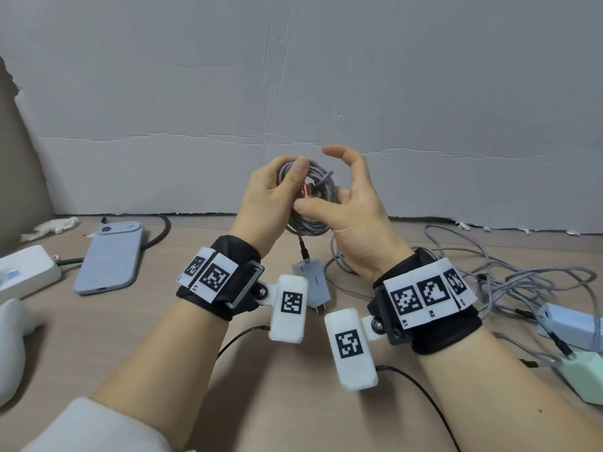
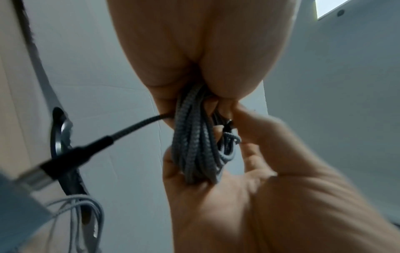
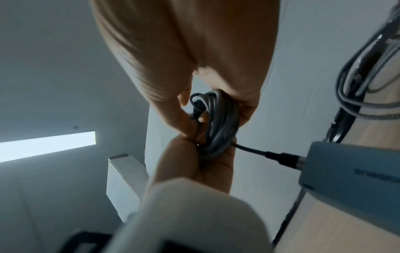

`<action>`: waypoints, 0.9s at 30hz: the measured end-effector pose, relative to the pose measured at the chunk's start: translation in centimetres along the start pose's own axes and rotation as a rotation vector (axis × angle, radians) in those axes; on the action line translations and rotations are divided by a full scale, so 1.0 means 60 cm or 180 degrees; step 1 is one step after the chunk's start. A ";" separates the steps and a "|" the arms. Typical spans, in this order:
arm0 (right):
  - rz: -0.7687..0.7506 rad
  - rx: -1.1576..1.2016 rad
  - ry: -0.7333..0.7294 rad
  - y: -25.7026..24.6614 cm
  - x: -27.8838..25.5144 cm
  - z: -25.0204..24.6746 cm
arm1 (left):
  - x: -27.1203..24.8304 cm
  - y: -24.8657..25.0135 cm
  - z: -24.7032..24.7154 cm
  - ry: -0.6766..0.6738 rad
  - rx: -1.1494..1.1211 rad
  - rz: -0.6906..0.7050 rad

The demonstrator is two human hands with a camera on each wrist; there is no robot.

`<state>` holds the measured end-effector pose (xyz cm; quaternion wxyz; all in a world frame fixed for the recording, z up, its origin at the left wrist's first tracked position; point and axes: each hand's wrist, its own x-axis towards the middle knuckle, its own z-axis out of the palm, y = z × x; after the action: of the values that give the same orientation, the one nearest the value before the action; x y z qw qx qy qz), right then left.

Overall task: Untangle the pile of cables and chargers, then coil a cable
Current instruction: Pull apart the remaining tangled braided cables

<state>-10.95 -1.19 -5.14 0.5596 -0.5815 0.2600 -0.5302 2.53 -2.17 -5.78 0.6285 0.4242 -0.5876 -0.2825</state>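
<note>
A grey braided cable coil (image 1: 321,182) is held up above the table between both hands. My left hand (image 1: 277,190) grips its left side, thumb laid over the top loops. My right hand (image 1: 352,207) pinches the right side: the thumb presses the front and lower fingers sit behind, while the index finger arches free above. The coil (image 2: 194,154) runs between both palms in the left wrist view. In the right wrist view a short end loop sticks out of the coil (image 3: 223,123). One end drops through a black plug into a grey-blue charger (image 1: 311,283) below.
A loose tangle of grey cables (image 1: 489,275) lies on the table at right, with a pale blue charger (image 1: 567,324) and a green charger (image 1: 584,376). A phone (image 1: 109,256) and a white power strip (image 1: 26,275) lie at left. A cardboard wall (image 1: 424,93) stands behind.
</note>
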 end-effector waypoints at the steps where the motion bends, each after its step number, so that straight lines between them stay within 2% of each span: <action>1: -0.0147 -0.0211 0.0020 0.002 0.000 0.001 | 0.001 0.000 0.002 0.0021 -0.0047 -0.0027; 6: -0.0851 -0.1105 0.0231 0.016 0.008 -0.006 | 0.003 0.009 0.015 0.0033 -0.0633 -0.0331; 8: -0.1107 -0.1719 0.0361 0.021 0.008 -0.007 | 0.004 0.009 0.016 0.0102 -0.0804 -0.0453; 11: -0.1670 -0.3009 0.0757 0.032 0.010 -0.013 | 0.005 0.002 0.012 0.0220 -0.0777 -0.0620; 15: -0.2225 -0.3635 0.0762 0.037 0.012 -0.011 | 0.003 0.003 0.015 0.0495 -0.0657 -0.0661; 18: -0.2494 -0.3639 0.0565 0.045 0.006 -0.004 | 0.005 -0.002 0.013 0.0731 -0.0420 -0.0496; 22: -0.2615 -0.3226 0.0503 0.051 0.009 0.002 | 0.008 -0.009 0.000 0.0922 -0.0428 -0.0585; 24: -0.2384 -0.2676 0.0714 0.044 0.009 0.006 | 0.010 -0.009 -0.001 0.0910 -0.0515 -0.0576; 27: -0.1453 -0.1833 0.1074 0.042 0.016 0.005 | 0.011 -0.006 0.000 0.0757 -0.0582 -0.0360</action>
<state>-9.63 -2.54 -7.08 0.1911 -0.6621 0.3502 -0.6344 2.67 -2.89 -5.75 0.7127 0.4281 -0.4560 -0.3176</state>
